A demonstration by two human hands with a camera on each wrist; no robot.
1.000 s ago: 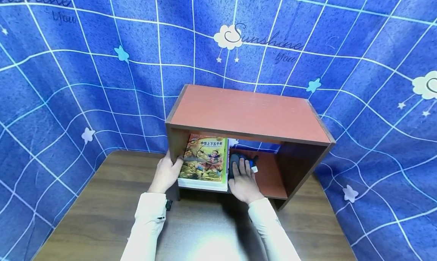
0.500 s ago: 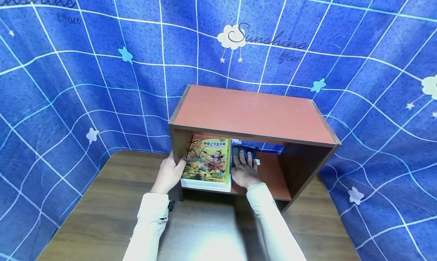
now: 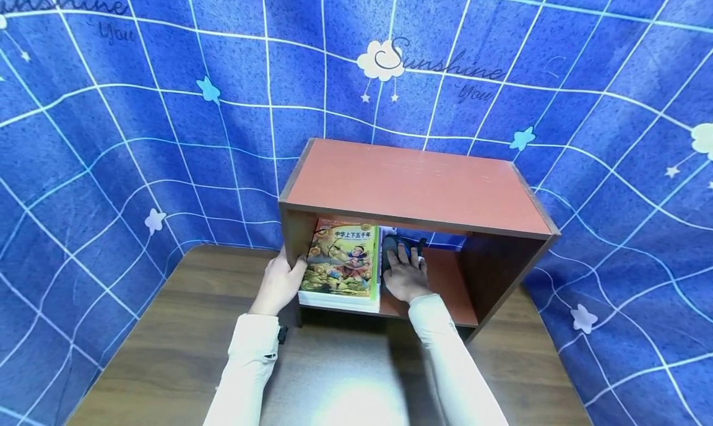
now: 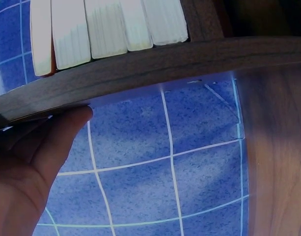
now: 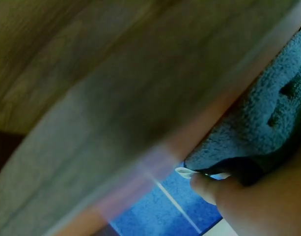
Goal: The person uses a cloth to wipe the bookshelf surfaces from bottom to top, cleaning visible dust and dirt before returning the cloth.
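An open-fronted shelf box with a reddish top (image 3: 418, 181) stands on the table. Round its left side panel (image 3: 293, 243) my left hand (image 3: 277, 283) grips, the thumb at the front edge; the left wrist view shows this hand (image 4: 40, 157) holding the panel. Inside, at the left, lies a stack of books (image 3: 341, 262), the top one with a colourful cover. Just right of the stack is a dark grey fuzzy item (image 3: 388, 245) with blue and black parts. My right hand (image 3: 406, 277) rests on it, fingers extended. Close up, its fabric (image 5: 258, 113) looks fluffy.
Brown wood-grain table (image 3: 184, 314) spreads around the shelf. A blue curtain (image 3: 234, 122) with white grid lines hangs behind and at both sides. The shelf's right side panel (image 3: 498, 268) stands to the right of my right hand.
My right hand has moved farther into the shelf, and the fuzzy item sits deeper. My left hand keeps its grip on the side panel. The head view has shifted slightly.
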